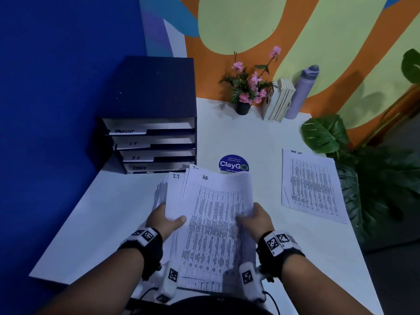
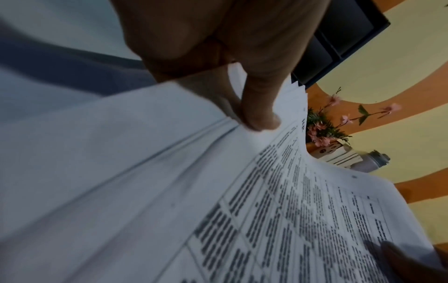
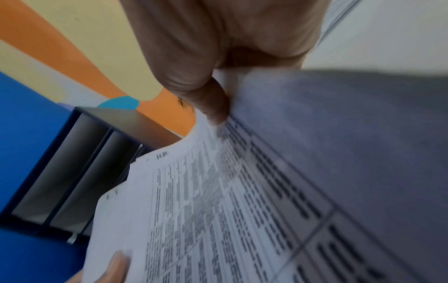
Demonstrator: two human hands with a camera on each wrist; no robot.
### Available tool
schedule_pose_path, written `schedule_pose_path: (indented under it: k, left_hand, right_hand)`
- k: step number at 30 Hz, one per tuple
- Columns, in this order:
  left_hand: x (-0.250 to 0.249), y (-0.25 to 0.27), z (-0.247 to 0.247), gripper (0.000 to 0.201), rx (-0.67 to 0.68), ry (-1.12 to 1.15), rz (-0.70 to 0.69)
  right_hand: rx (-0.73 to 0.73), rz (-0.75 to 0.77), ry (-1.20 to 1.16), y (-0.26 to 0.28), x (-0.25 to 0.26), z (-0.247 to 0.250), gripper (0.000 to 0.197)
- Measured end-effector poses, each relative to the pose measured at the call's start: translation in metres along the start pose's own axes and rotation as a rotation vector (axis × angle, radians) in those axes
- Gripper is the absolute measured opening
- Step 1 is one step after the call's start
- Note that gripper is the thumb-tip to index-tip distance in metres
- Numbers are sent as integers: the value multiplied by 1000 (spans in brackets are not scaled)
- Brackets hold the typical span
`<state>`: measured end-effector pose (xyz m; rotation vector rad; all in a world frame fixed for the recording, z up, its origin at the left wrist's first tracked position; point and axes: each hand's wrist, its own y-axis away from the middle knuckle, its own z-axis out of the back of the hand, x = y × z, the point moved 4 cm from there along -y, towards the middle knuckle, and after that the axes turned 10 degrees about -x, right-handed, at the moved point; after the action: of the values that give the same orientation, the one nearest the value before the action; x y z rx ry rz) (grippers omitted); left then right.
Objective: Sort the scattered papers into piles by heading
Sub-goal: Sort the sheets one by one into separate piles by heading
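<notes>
Sorting barely begun: one pile laid, at right of frame.
Both your hands, left hand (image 1: 167, 220) and right hand (image 1: 255, 218), grasp the unsorted stack (image 1: 211, 223); only the Task List pile (image 1: 311, 185) lies on the desk (image 1: 245, 135).

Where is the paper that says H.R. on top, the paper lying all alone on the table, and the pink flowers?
H.R. paper (image 1: 216, 214): head view, middle of its printed table.
Lone paper (image 1: 312, 185): head view, middle of the sheet's print.
Pink flowers (image 1: 246, 87): head view, blossoms above the dark pot.

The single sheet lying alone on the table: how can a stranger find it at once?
Look at the white table, right side, beside the big-leaf plant. The single sheet lies flat there, headed "Task List"; no hand touches it.
</notes>
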<state>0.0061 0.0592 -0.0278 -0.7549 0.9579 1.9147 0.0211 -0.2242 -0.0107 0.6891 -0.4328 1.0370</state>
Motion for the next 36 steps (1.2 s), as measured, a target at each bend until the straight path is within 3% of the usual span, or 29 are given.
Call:
schedule_pose_path:
  k: [5, 10, 13, 16, 18, 20, 26, 31, 34, 36]
  left_hand:
    - [3, -1, -5, 34, -46, -57, 3]
    - [4, 3, -4, 68, -158, -27, -27]
    - [-6, 4, -3, 51, -305, -152, -142]
    - [-18, 7, -13, 33, -171, -151, -140]
    - [-18, 10, -20, 25, -3, -38, -36]
    - [-13, 9, -22, 36, 50, 17, 25]
    - [-4, 7, -10, 35, -63, -31, 48]
    - [-6, 11, -13, 30, -60, 75, 28]
    - [-3, 9, -15, 40, -83, 83, 37]
    - [-3, 8, -15, 40, -101, 59, 29]
  right_hand:
    - [-43, -87, -118, -17, -24, 12, 6]
    - [-44, -151, -219, -18, -43, 16, 13]
    - [-29, -225, -352, -18, -52, 17, 14]
    - [-3, -252, -434, -19, -56, 13, 15]
    - [17, -242, -452, -19, -54, 10, 14]
    - [17, -240, -465, -21, -54, 11, 12]
    - [1, -200, -369, -23, -61, 22, 17]
    - [62, -164, -441, -15, -52, 12, 13]
    - [42, -142, -516, -12, -47, 11, 2]
    - [7, -146, -550, -12, -50, 14, 9]
